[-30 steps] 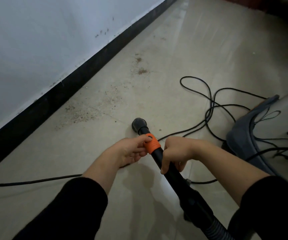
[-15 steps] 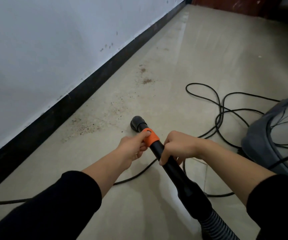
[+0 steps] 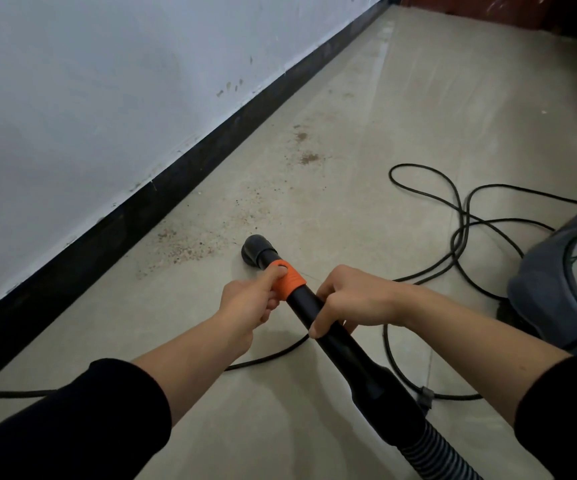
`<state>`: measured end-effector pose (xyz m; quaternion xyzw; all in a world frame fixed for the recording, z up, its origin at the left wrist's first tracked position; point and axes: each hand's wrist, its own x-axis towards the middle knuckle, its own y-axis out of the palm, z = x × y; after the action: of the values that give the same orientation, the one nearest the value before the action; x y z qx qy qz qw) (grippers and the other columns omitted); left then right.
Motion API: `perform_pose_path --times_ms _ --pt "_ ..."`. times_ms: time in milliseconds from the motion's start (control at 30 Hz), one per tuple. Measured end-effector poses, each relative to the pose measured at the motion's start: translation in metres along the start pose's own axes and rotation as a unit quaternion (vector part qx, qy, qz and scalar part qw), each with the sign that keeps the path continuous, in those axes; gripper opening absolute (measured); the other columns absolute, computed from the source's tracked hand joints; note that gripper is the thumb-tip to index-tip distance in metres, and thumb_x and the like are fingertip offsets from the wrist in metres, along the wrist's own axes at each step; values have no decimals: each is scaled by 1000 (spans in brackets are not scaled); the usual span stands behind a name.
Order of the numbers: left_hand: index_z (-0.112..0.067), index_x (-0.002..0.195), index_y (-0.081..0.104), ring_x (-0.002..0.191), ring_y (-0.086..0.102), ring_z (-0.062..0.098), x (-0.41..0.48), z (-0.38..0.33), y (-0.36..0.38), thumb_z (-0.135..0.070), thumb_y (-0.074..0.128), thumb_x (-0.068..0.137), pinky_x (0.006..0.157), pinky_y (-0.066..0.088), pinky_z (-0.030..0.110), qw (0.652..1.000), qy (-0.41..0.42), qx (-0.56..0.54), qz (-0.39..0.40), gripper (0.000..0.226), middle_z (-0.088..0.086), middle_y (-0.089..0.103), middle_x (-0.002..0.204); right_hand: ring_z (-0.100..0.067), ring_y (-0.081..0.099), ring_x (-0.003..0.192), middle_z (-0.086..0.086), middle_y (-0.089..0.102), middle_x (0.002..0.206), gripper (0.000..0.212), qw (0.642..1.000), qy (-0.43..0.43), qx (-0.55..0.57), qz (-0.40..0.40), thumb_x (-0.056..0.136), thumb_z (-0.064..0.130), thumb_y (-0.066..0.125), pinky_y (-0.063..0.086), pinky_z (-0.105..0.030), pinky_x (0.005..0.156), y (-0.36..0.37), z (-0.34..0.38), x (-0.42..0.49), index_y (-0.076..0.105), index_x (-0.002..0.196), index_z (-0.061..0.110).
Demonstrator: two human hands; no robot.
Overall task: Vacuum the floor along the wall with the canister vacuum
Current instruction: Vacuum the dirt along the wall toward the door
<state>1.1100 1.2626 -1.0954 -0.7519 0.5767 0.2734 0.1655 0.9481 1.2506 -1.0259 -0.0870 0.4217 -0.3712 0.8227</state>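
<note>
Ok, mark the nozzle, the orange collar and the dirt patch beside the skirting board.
nozzle point(image 3: 255, 250), head view, on its black rounded end.
orange collar point(image 3: 293, 283), head view, on its uncovered side.
dirt patch point(image 3: 190, 247), head view, in its dense middle, left of the nozzle.

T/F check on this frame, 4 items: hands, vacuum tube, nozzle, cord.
1. Both hands hold the tube. True: the left hand is at its front and the right hand is behind it.
2. The right hand's thumb lies on the orange collar. False: the left thumb lies on it, and the right hand grips the black part.
3. The nozzle touches the baseboard. False: dirt and bare floor lie between them.
4. A black cord lies in loops to the right. True.
</note>
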Motion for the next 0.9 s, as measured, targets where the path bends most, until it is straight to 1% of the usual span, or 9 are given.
perform_pose_path --times_ms 67,133,200,267,367,533,667,767,900 --pt "-12 70 55 56 36 14 -1 -1 -6 -35 75 77 55 31 23 1000 1 -7 2 32 2 44 59 -35 71 76 -17 67 74 27 1000 -7 -8 -8 71 12 78 59 -41 75 5 5 2 69 86 -8" --pt "-13 70 54 56 36 14 0 -3 -10 -33 74 78 55 31 23 1000 2 -15 -6 30 2 43 59 -27 66 66 -11 62 67 23 1000 -13 -13 -19 71 12 78 58 -37 67 10 9 5 69 81 -7" --pt "-11 73 56 58 39 13 2 -6 -11 -32 74 79 55 33 23 1000 4 -25 -16 28 3 45 62 -19 60 56 -5 58 59 17 999 -14 -16 -31 71 13 78 51 -27 54 13 13 7 66 71 1" --pt "-10 75 57 58 41 13 3 -8 -11 -30 73 80 55 34 22 999 3 -31 -17 26 4 46 65 -17 55 52 -2 54 55 19 999 -14 -19 -43 71 15 79 43 -22 50 14 14 8 62 64 7" --pt "-9 75 60 59 43 13 7 -10 -6 -30 73 81 55 36 22 999 6 -34 -23 26 4 49 65 -17 47 51 -1 49 54 24 998 -12 -28 -63 70 18 79 38 -23 50 14 14 10 59 60 8" --pt "-9 74 60 63 47 15 15 -13 11 -34 73 80 58 39 24 999 8 -32 -21 29 2 54 63 -19 47 54 -1 49 55 25 994 -4 -32 -101 66 22 80 38 -28 56 6 6 10 59 60 10" --pt "-9 75 61 63 49 15 21 -12 24 -36 73 80 62 41 26 999 7 -36 -24 30 1 56 62 -16 46 51 1 47 53 28 993 0 -26 -113 69 21 79 36 -24 51 -1 1 8 56 59 11" --pt "-10 72 60 61 49 15 27 -12 32 -37 74 79 62 41 27 999 8 -40 -24 31 1 56 61 -13 46 49 3 47 53 27 992 0 -22 -120 70 21 78 35 -21 48 -6 -1 7 56 59 12" --pt "-8 78 63 67 50 17 33 -12 43 -39 74 78 66 43 29 999 6 -43 -25 32 3 60 68 -14 47 51 2 49 56 23 991 1 -15 -134 70 21 78 35 -21 48 -11 -6 9 60 62 10"
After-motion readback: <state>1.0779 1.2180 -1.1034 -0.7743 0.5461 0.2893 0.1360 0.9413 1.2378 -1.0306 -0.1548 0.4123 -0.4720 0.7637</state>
